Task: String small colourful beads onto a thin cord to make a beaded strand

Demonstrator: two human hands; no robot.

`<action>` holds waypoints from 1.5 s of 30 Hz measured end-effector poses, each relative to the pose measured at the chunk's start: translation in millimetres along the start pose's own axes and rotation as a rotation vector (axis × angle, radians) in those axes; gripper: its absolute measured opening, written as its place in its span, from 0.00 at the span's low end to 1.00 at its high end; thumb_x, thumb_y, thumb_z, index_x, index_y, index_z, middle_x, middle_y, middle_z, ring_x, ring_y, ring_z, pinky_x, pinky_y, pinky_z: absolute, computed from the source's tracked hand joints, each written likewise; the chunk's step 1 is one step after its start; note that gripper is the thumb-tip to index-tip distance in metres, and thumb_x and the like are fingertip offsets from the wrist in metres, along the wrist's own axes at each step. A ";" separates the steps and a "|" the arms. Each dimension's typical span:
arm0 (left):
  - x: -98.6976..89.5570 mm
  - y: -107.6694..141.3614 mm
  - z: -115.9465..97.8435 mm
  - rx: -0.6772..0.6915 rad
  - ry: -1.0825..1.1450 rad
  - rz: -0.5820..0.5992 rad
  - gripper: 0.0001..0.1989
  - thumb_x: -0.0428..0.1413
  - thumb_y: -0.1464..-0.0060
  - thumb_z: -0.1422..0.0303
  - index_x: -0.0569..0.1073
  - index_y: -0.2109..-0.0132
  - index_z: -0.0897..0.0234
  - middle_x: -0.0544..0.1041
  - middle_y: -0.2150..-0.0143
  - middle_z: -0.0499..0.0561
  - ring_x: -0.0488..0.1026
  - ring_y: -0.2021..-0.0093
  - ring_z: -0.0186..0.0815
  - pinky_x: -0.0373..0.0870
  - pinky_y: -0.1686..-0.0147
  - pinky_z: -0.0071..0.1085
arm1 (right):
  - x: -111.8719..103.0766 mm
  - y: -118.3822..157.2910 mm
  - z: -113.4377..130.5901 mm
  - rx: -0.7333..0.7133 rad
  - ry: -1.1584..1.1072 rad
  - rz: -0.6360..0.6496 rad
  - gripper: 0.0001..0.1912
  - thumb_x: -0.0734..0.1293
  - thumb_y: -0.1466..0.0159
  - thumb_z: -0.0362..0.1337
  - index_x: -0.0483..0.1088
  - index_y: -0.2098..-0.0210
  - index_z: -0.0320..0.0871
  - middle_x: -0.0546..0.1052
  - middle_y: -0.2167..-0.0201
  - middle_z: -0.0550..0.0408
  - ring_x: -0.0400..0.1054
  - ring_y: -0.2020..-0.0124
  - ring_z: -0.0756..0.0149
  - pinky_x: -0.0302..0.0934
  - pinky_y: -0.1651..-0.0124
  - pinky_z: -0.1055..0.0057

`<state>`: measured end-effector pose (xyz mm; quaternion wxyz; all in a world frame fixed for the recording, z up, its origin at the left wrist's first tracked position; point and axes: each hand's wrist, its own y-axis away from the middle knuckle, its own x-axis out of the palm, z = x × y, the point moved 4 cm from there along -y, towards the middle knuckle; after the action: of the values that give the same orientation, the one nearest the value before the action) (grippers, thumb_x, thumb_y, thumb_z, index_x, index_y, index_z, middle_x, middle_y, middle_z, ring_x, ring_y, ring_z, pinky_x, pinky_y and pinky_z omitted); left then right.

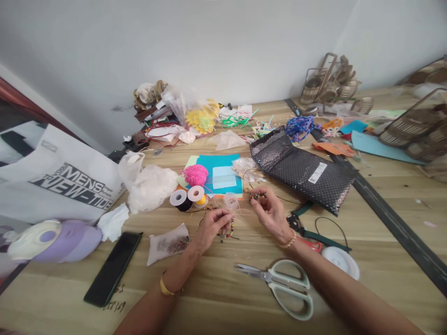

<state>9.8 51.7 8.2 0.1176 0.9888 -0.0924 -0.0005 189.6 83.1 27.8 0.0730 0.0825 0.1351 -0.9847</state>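
Observation:
My left hand (217, 224) pinches one end of a short string of small dark and coloured beads (226, 235) low over the wooden table. To its right, my right hand (267, 209) has its fingers closed around another cluster of dark beads (257, 196). Between the hands sits a small clear round container (231, 201), with thin pale thread beside it. Spools of black thread (180, 200) and yellow thread (197, 197) stand just beyond my left hand. A translucent pouch of beads (169, 244) lies left of that hand.
Open scissors (275, 279) lie near the front, beside a white spool (340, 262). A black phone (113, 269) is at the left. Behind the hands are pink yarn (196, 175), a black bubble mailer (303, 170) and craft scraps. Woven baskets (415, 130) stand far right.

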 end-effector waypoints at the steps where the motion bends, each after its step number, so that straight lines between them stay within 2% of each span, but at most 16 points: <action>1: -0.7 -0.2 -0.6 0.010 -0.005 -0.004 0.17 0.60 0.51 0.56 0.71 0.70 0.68 0.67 0.80 0.44 0.61 0.81 0.25 0.58 0.79 0.24 | 2.6 2.0 6.0 -0.027 0.063 0.051 0.11 0.62 0.35 0.44 0.65 0.59 0.42 0.67 0.76 0.59 0.55 0.81 0.73 0.48 0.78 0.74; 3: -1.3 -0.1 -2.1 0.022 -0.017 -0.005 0.18 0.59 0.51 0.55 0.71 0.70 0.68 0.67 0.80 0.44 0.61 0.81 0.25 0.58 0.79 0.24 | 12.1 6.6 15.2 -0.100 0.198 0.211 0.10 0.63 0.35 0.42 0.68 0.64 0.41 0.68 0.77 0.58 0.57 0.80 0.73 0.49 0.76 0.74; 7: 0.0 1.2 -6.3 0.035 -0.046 0.018 0.17 0.58 0.49 0.55 0.72 0.69 0.68 0.68 0.79 0.45 0.62 0.79 0.26 0.60 0.78 0.24 | 24.8 11.5 14.1 -0.146 0.306 0.379 0.13 0.61 0.33 0.40 0.71 0.68 0.40 0.70 0.79 0.57 0.59 0.78 0.71 0.51 0.73 0.74; 13: 1.6 1.5 -6.2 0.041 -0.017 0.077 0.15 0.58 0.47 0.59 0.72 0.70 0.68 0.70 0.77 0.46 0.65 0.77 0.28 0.64 0.74 0.26 | 24.5 8.7 5.9 -0.101 0.286 0.413 0.17 0.58 0.31 0.43 0.70 0.69 0.39 0.69 0.79 0.58 0.57 0.78 0.72 0.50 0.74 0.74; 19: 0.9 0.1 -4.5 0.048 -0.009 0.064 0.14 0.58 0.47 0.59 0.72 0.70 0.68 0.70 0.77 0.46 0.65 0.77 0.28 0.63 0.74 0.26 | 28.7 9.1 8.6 -0.075 0.164 0.542 0.20 0.57 0.31 0.47 0.72 0.68 0.40 0.69 0.78 0.58 0.57 0.77 0.72 0.52 0.73 0.74; 21: 1.1 -0.3 -3.9 0.034 -0.002 0.074 0.15 0.58 0.48 0.58 0.72 0.70 0.68 0.70 0.77 0.46 0.66 0.77 0.28 0.63 0.73 0.26 | 28.2 8.7 6.1 -0.065 0.158 0.514 0.20 0.58 0.31 0.47 0.71 0.69 0.40 0.67 0.80 0.59 0.56 0.78 0.72 0.52 0.74 0.74; 23: 0.9 -0.3 -2.8 0.012 0.007 0.078 0.16 0.58 0.48 0.57 0.72 0.69 0.68 0.72 0.77 0.47 0.67 0.77 0.28 0.64 0.74 0.26 | 25.4 7.7 3.3 -0.081 0.175 0.426 0.17 0.59 0.32 0.45 0.71 0.67 0.40 0.69 0.77 0.57 0.57 0.77 0.71 0.53 0.74 0.74; 25: 1.3 0.1 -1.6 -0.009 0.013 0.093 0.16 0.58 0.48 0.57 0.72 0.68 0.68 0.72 0.78 0.47 0.67 0.78 0.28 0.63 0.75 0.26 | 22.7 7.4 1.7 -0.124 0.189 0.347 0.13 0.61 0.33 0.43 0.70 0.58 0.40 0.73 0.66 0.50 0.61 0.75 0.70 0.57 0.73 0.73; 27: 2.4 0.7 -0.3 -0.029 0.027 0.122 0.16 0.58 0.47 0.57 0.72 0.68 0.68 0.73 0.78 0.47 0.69 0.79 0.29 0.63 0.76 0.25 | 23.3 7.9 1.0 -0.154 0.183 0.371 0.14 0.61 0.33 0.40 0.68 0.51 0.41 0.72 0.56 0.45 0.65 0.72 0.69 0.60 0.70 0.72; 28: 2.9 1.1 0.1 -0.036 0.043 0.134 0.15 0.58 0.47 0.57 0.72 0.68 0.68 0.74 0.77 0.48 0.69 0.79 0.29 0.63 0.77 0.25 | 24.5 8.2 0.7 -0.153 0.177 0.415 0.13 0.61 0.33 0.40 0.69 0.52 0.41 0.73 0.57 0.46 0.66 0.71 0.69 0.61 0.69 0.71; 31: 3.7 2.3 1.0 -0.058 0.093 0.139 0.15 0.58 0.47 0.58 0.73 0.68 0.68 0.76 0.73 0.50 0.69 0.79 0.28 0.63 0.78 0.24 | 25.5 7.0 -0.3 -0.110 0.163 0.535 0.15 0.59 0.31 0.41 0.73 0.66 0.41 0.75 0.70 0.52 0.66 0.71 0.67 0.60 0.66 0.71; 34: 4.6 3.5 1.3 -0.067 0.086 0.148 0.15 0.60 0.49 0.59 0.73 0.68 0.69 0.77 0.72 0.51 0.69 0.78 0.27 0.62 0.78 0.23 | 23.4 3.1 -3.4 -0.055 0.090 0.587 0.20 0.59 0.31 0.46 0.73 0.71 0.40 0.73 0.72 0.54 0.65 0.70 0.68 0.60 0.64 0.71; 38: 6.0 4.2 0.4 -0.069 0.063 0.153 0.14 0.61 0.51 0.59 0.73 0.68 0.68 0.76 0.74 0.50 0.68 0.79 0.27 0.61 0.78 0.23 | 23.2 -0.6 -14.4 0.092 -0.162 0.517 0.25 0.62 0.37 0.55 0.69 0.77 0.40 0.72 0.70 0.54 0.65 0.68 0.67 0.61 0.65 0.71; 41: 6.6 5.0 -3.0 -0.066 0.031 0.130 0.14 0.61 0.51 0.59 0.73 0.69 0.68 0.75 0.75 0.49 0.67 0.79 0.27 0.61 0.77 0.24 | 29.6 3.7 -20.0 0.208 -0.365 0.468 0.23 0.65 0.39 0.55 0.68 0.76 0.41 0.74 0.65 0.51 0.67 0.67 0.66 0.63 0.65 0.70; 45: 7.0 6.9 -9.1 -0.056 -0.001 0.110 0.15 0.60 0.51 0.58 0.72 0.70 0.68 0.74 0.75 0.49 0.66 0.79 0.26 0.60 0.78 0.24 | 35.9 11.9 -18.0 0.265 -0.504 0.350 0.21 0.66 0.39 0.53 0.67 0.75 0.42 0.73 0.69 0.52 0.67 0.72 0.68 0.64 0.66 0.69</action>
<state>15.7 45.9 18.7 0.1448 0.9785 -0.1466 0.0028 159.1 72.5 1.2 0.2609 -0.1329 -0.0328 -0.9556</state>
